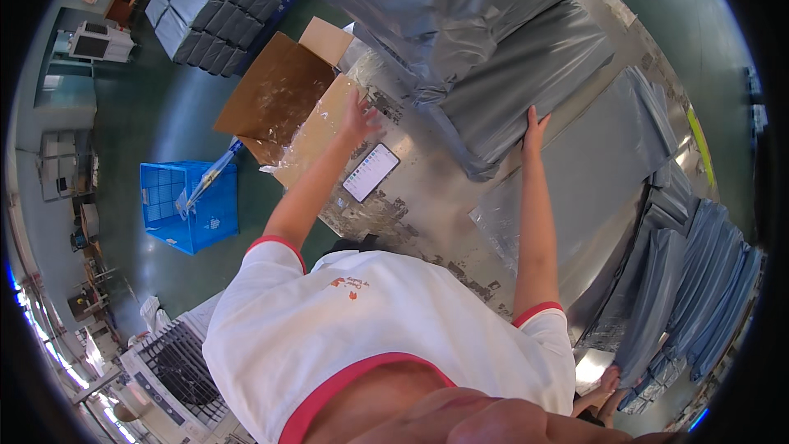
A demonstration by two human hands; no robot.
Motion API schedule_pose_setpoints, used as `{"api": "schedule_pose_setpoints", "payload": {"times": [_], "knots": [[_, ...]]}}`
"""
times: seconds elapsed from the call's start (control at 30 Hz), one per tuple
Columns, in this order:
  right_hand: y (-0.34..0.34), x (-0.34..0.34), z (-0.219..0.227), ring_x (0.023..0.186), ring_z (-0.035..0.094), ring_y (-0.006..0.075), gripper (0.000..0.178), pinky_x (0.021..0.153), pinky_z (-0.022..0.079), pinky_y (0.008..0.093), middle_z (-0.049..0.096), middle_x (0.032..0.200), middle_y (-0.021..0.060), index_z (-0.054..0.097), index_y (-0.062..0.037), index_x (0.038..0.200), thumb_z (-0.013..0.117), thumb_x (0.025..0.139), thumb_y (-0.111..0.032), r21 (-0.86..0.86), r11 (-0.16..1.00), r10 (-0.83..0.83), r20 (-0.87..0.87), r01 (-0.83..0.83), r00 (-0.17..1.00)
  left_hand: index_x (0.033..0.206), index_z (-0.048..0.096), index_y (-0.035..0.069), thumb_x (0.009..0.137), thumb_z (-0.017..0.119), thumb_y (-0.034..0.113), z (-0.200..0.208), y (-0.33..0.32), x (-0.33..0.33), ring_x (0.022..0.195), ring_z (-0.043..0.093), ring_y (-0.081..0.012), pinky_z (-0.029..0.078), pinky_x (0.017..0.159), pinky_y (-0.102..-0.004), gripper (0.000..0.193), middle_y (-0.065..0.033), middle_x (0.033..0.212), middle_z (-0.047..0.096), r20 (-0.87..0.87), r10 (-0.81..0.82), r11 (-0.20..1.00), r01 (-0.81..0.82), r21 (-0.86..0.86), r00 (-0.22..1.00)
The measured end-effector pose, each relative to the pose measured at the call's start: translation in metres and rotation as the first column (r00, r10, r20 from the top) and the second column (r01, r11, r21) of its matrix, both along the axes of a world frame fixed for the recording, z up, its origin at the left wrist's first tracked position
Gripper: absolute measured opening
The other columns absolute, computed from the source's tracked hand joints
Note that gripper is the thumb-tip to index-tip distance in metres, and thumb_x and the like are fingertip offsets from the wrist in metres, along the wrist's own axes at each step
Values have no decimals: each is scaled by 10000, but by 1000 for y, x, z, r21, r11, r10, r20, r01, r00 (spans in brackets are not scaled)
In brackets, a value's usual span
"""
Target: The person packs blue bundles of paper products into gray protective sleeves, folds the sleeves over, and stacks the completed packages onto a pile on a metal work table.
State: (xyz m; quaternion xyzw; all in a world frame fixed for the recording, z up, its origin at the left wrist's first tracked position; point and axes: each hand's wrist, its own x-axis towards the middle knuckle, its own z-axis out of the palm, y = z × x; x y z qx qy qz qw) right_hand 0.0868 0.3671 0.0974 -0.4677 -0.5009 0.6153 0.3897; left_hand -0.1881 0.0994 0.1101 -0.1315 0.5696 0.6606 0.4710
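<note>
My left hand [359,118] is raised beside the open cardboard box [275,86], blurred a little, fingers apart and nothing visible in them. Just below it a phone with a lit screen [371,173] lies on the worn metal table [394,226]. My right hand [535,127] has its thumb spread and fingers stretched against the edge of a stack of grey plastic bags [526,70]. A larger heap of grey plastic [444,8] rests over the stack's far left side. To the right of my right forearm lies a flat grey plastic sheet [575,173].
A blue plastic crate [193,205] stands on the green floor at left. Grey wrapped bundles [214,12] are piled at the far left. Folded grey plastic [690,296] hangs at lower right, near another person's hand [606,382]. A slatted fan unit [177,366] is at lower left.
</note>
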Motion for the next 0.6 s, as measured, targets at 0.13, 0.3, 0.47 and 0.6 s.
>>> {"api": "schedule_pose_setpoints", "payload": {"times": [0.13, 0.3, 0.47, 0.6], "knots": [[-1, -1, -6, 1198, 192, 248, 825, 968, 178, 317, 129, 1329, 153, -2, -61, 1302, 527, 767, -398, -90, 992, -91, -81, 83, 993, 1302, 92, 113, 710, 362, 632, 58, 54, -32, 1179, 236, -296, 225, 870, -592, 832, -66, 1358, 78, 52, -26, 997, 22, 68, 998], [-5, -6, -3, 1223, 127, 245, 817, 982, 134, 320, 80, 1343, 147, -12, -86, 1306, 504, 772, -426, -120, 988, -105, -97, 94, 990, 1298, 116, 119, 713, 345, 636, 47, 101, -60, 1178, 243, -297, 226, 874, -584, 814, -69, 1349, 110, 48, -143, 972, 131, 194, 989], [2, -14, -5, 1222, 129, 254, 785, 979, 140, 334, 85, 1341, 150, -1, -112, 1310, 502, 781, -404, -122, 982, -156, -79, 146, 985, 1295, 139, 125, 716, 328, 641, 42, 109, -65, 1177, 249, -297, 227, 877, -576, 798, -72, 1340, 142, 25, -182, 964, 173, 203, 983], [15, -25, 5, 1211, 164, 257, 780, 972, 159, 325, 123, 1328, 162, -21, -120, 1307, 504, 790, -373, -148, 976, -169, -56, 159, 984, 1292, 157, 130, 719, 315, 645, 39, 119, -64, 1176, 255, -297, 228, 880, -569, 786, -74, 1332, 167, 20, -173, 962, 165, 217, 985]]}}
